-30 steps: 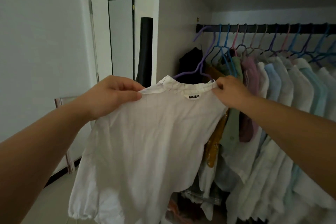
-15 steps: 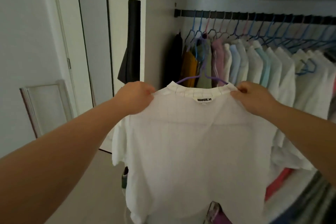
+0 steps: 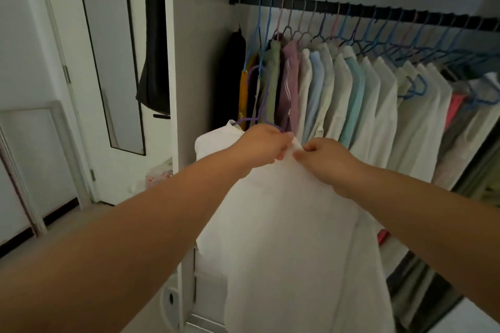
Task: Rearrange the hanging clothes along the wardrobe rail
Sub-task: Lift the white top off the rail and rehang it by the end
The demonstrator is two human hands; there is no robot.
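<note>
The person stood at the wardrobe with a white shirt (image 3: 284,224) held out in front, off the rail (image 3: 378,9). The left hand (image 3: 263,146) gripped the shirt's top with curled fingers, and the right hand (image 3: 322,157) pinched the fabric just beside it, the two nearly touching. A purple hanger (image 3: 261,94) rose from the shirt, its hook free and well below the rail. The other clothes (image 3: 351,97) hung packed along the rail. I judged the job midway: this shirt was not yet hung, and a gap had to be found.
</note>
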